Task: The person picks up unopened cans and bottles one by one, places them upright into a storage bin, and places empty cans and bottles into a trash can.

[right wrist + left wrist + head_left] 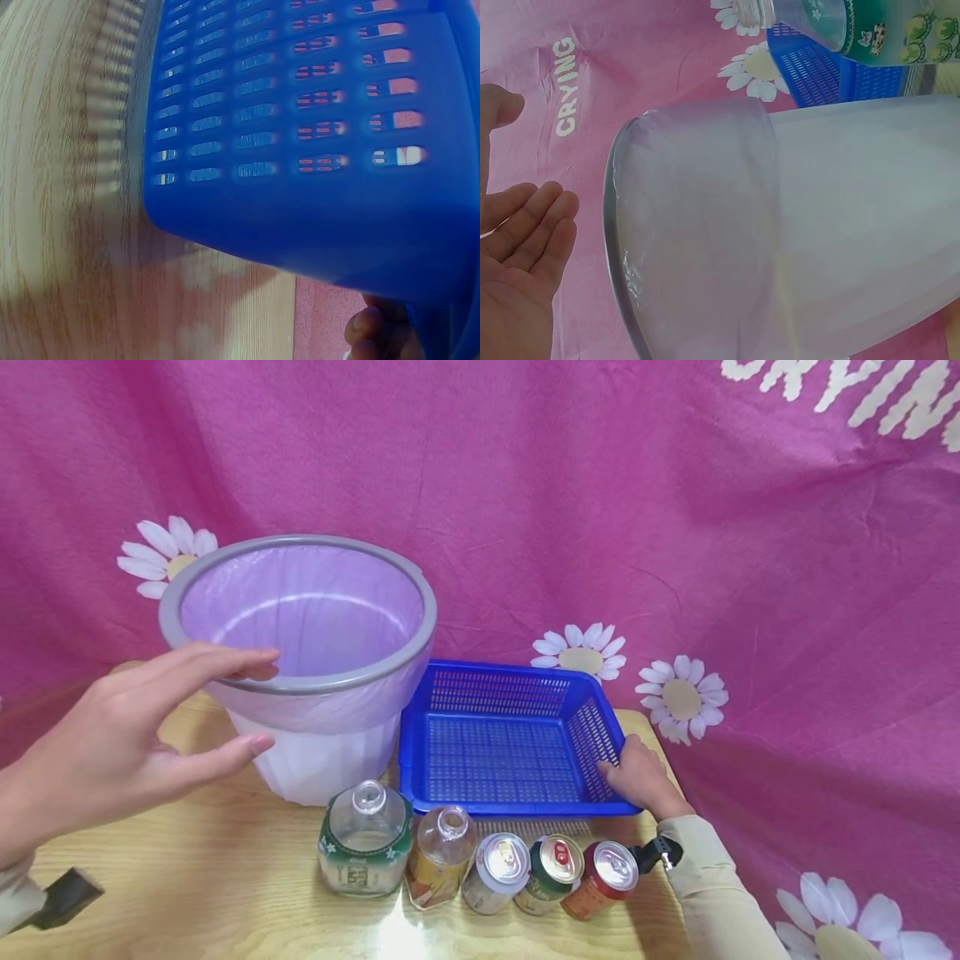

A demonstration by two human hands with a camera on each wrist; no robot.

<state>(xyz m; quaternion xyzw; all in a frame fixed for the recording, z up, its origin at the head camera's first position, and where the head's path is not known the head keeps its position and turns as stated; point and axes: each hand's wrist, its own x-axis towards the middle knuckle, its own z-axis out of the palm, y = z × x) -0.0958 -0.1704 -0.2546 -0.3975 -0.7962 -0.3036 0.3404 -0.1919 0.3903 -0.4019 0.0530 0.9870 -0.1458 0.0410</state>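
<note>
"Where was the basket (495, 760)?"

"At the right of the bin (322, 747), on the far side of a big bottle (365, 852), a small bottle (441, 864) and three cans (551, 881). Whether its base sat flat on the table (225, 902), I couldn't tell."

"And the right hand (641, 777)?"

"It gripped the basket at the right end of its edge, thumb on the inner side, fingers curled round the outside."

"Was that a good place to hold it?"

"I thought so. The edge looked stiffer than the slotted walls. The whole thing struck me as light, tough and a bit slick, likely to dip at its left end if only the right was lifted. The left end looked the harder one to reach, with the bin so close."

"What about the left hand (120, 739)?"

"It held nothing. Its thumb and fingers were spread apart on the near side of the bin, clear of it."

"Did the bin look as easy to handle?"

"Light too, I guessed, but taller and tippier. Its filmy liner (315, 610) seemed apt to slide under fingers, so the grey rim (360, 677) looked the firmest hold."
</note>
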